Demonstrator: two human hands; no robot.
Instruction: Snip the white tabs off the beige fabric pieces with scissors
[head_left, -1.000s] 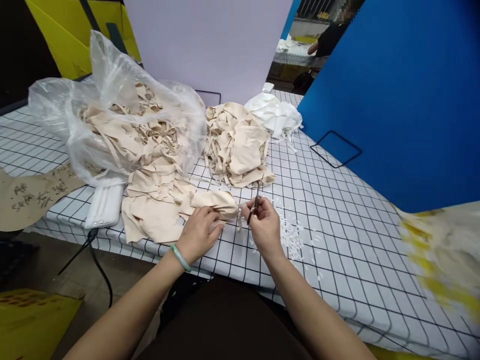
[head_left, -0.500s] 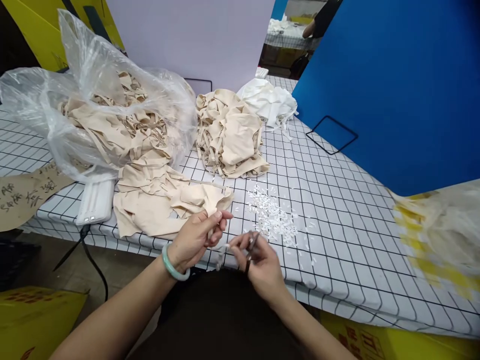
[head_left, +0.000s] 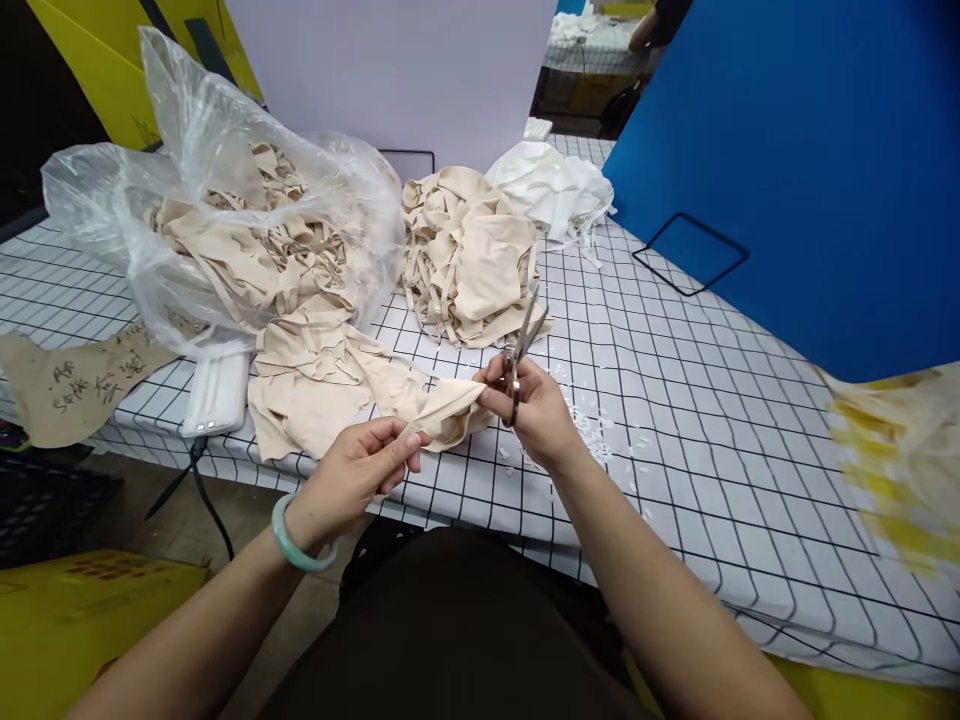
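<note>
Now, in the head view, the hands have come back up over the counter [head_left: 675,420] from its near edge: the left hand [head_left: 360,475] pinches the near corner of the beige cloth piece [head_left: 352,390], while the right hand [head_left: 529,410] grips the far corner together with the scissors [head_left: 521,345], blades slightly parted and pointing up. White clippings [head_left: 600,440] lie just right. Further off sit a plastic bag of cloth [head_left: 232,230], a beige pile [head_left: 469,255], white fabric [head_left: 555,190] and a blue board [head_left: 795,170].
</note>
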